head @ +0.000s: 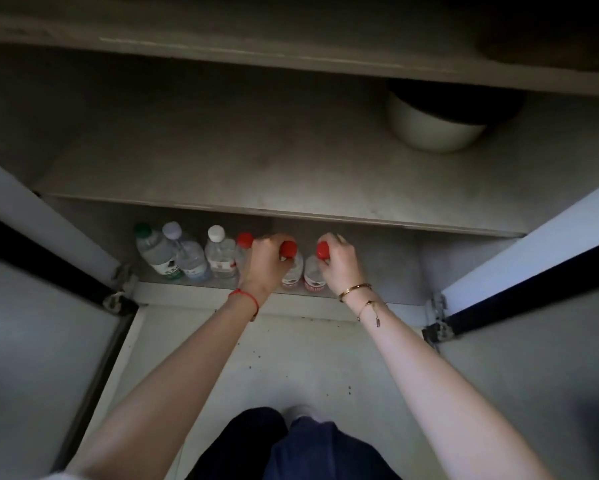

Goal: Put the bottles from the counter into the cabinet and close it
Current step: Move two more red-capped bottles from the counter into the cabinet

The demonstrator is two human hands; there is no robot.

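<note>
I look down into an open floor cabinet whose bottom shelf (388,271) holds a row of clear water bottles. From the left stand a green-capped bottle (154,252), a pale-capped bottle (187,254), a white-capped bottle (220,254) and a red-capped bottle (244,241) partly behind my wrist. My left hand (263,261) grips the neck of another red-capped bottle (292,268). My right hand (339,265) grips the neck of the rightmost red-capped bottle (313,273). Both held bottles stand upright on the shelf.
Both cabinet doors are swung open, the left door (45,237) and the right door (533,244), with hinges at the lower corners. The middle shelf (256,174) carries a white bowl-like pot (436,123) at the back right. My legs (298,448) stand on the pale floor.
</note>
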